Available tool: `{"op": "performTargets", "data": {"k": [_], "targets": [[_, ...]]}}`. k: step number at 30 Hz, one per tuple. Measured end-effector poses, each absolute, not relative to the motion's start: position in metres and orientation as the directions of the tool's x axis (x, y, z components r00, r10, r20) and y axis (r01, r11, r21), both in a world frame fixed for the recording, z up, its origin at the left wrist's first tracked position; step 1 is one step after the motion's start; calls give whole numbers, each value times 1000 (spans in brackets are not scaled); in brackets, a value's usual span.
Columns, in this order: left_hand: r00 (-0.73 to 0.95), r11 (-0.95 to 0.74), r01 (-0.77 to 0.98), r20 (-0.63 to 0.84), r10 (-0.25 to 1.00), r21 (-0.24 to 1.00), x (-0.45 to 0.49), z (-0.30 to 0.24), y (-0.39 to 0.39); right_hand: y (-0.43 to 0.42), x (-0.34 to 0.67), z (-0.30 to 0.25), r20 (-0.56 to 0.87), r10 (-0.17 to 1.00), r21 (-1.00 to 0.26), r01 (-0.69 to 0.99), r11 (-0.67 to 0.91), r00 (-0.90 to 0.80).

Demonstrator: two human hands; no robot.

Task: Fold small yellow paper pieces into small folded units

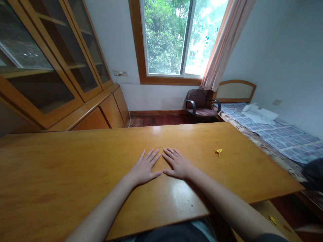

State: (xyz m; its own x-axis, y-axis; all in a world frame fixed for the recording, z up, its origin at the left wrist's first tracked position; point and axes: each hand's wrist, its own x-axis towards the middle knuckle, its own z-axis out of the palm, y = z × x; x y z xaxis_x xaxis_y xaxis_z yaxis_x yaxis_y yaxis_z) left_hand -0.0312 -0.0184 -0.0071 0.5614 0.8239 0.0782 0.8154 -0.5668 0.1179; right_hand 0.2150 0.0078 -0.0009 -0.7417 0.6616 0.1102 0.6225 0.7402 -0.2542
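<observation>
My left hand (pixel 144 168) lies flat on the wooden table (pixel 63 174), palm down with the fingers spread. Beside it my right hand (pixel 178 164) rests in the same way, the two thumb tips almost meeting. Neither hand holds anything. To the right of my right hand, a small folded yellow paper crane (pixel 218 152) sits on the tabletop, apart from both hands.
Another yellow folded paper piece (pixel 273 220) lies on a lower wooden surface at bottom right. Past the table stand a maroon armchair (pixel 198 101) and a bed (pixel 277 134) with a checked sheet. A glass-fronted cabinet (pixel 75 84) lines the left wall.
</observation>
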Motion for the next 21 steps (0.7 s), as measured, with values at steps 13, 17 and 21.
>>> {"op": "performTargets", "data": {"k": [13,17,21], "targets": [[566,-573,811,87,820,116,-32,-9,-17,8,215,-1,105,664,-246,628,738,-740],[564,-570,812,80,822,126,-31,-7,-17,8,215,-1,105,662,-241,627,741,-742],[564,-570,811,85,821,128,-31,-7,-17,8,214,-1,108,661,-248,624,741,-743]]}}
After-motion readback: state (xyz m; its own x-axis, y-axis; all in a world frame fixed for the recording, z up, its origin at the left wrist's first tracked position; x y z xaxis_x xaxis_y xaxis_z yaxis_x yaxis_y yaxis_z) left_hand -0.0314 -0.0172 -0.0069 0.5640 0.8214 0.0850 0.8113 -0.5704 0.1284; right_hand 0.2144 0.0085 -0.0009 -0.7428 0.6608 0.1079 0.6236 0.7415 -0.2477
